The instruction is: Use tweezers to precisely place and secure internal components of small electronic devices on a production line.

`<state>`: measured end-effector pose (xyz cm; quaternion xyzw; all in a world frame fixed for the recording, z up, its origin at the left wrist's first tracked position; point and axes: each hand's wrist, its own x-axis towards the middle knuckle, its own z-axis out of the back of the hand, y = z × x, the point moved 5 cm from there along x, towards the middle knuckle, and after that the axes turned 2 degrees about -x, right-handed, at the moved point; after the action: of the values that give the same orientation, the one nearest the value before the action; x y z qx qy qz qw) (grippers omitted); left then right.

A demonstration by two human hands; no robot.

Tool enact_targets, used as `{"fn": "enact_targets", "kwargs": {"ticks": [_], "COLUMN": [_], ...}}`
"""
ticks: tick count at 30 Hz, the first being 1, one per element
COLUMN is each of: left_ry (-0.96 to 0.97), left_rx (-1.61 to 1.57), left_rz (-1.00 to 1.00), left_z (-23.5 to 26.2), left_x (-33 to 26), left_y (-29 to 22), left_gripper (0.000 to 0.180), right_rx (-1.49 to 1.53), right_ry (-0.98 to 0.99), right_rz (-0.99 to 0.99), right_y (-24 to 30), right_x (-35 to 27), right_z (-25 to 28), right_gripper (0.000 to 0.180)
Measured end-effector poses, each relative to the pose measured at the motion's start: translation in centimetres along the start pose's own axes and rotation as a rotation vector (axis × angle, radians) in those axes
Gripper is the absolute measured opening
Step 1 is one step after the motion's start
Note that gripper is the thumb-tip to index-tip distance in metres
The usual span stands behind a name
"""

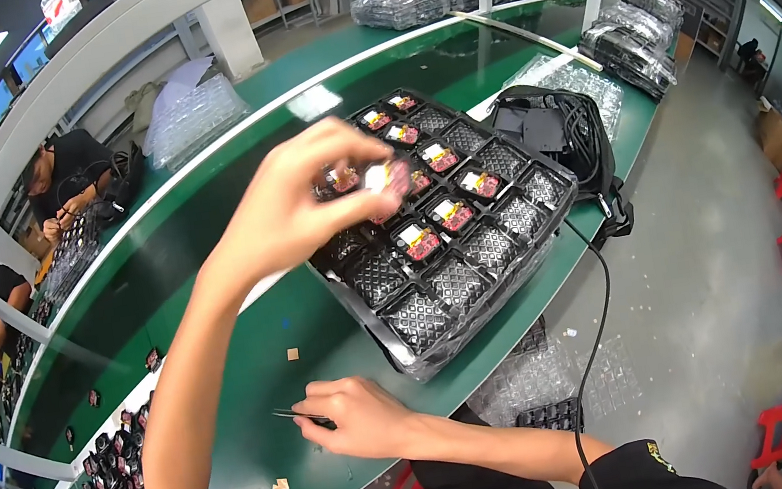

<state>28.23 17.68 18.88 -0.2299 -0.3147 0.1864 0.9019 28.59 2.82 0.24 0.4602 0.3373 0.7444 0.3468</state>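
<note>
Left hand (294,203): found at 10 o'clock from picture centre, above the 10 o'clock side of a black compartment tray (420,321). The index finger arches over, the thumb comes in from beneath, and the two tips grasp a pink-and-white part (389,184). The opening between them is limited to the part itself; behind the tips, the finger and thumb bow apart. Hand and part are blurred. Whether the part touches the tray cannot be determined.

Right hand (361,416): located at 7 o'clock from the tray, low at the green bench (252,397). Thumb and fingers are drawn together on a slender dark tool (306,417), its tip directed toward 10 o'clock. The remaining fingers are curled inward.

Tray contents: similar parts (452,214) occupy a number of pockets through the middle and toward 12 o'clock. Textured pockets (457,282) lie exposed along the 5 o'clock side.

Surroundings: a black bag (586,129) sits just beside the tray at 2 o'clock. A beige square (293,354) lies at 11 o'clock from the right hand. A heap of dark pieces (122,477) is noted at 8 o'clock from the tray.
</note>
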Motion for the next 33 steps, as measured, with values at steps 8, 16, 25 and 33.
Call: {"fn": "enact_targets", "kwargs": {"ticks": [8, 16, 25, 33], "left_ry": [0.081, -0.095, -0.180, -0.246], "left_rx": [0.183, 0.130, 0.846, 1.180], "left_rz": [-0.057, 0.078, 0.900, 1.422], "left_z": [-4.9, 1.7, 18.1, 23.9], "left_x": [10.9, 5.9, -28.8, -53.1], "left_y": [9.2, 12.5, 21.3, 17.6], "left_gripper": [0.042, 0.039, 0.039, 0.046], "right_rx": [-0.032, -0.126, -0.134, -0.151], "right_ry": [0.031, 0.039, 0.068, 0.079], "right_rz": [-0.014, 0.034, -0.035, -0.039], "right_y": [-0.3, -0.7, 0.5, 0.6], "right_x": [-0.3, -0.1, 0.4, 0.5], "right_z": [-0.5, -0.4, -0.1, -0.9], "right_gripper": [0.016, 0.014, 0.017, 0.017]}}
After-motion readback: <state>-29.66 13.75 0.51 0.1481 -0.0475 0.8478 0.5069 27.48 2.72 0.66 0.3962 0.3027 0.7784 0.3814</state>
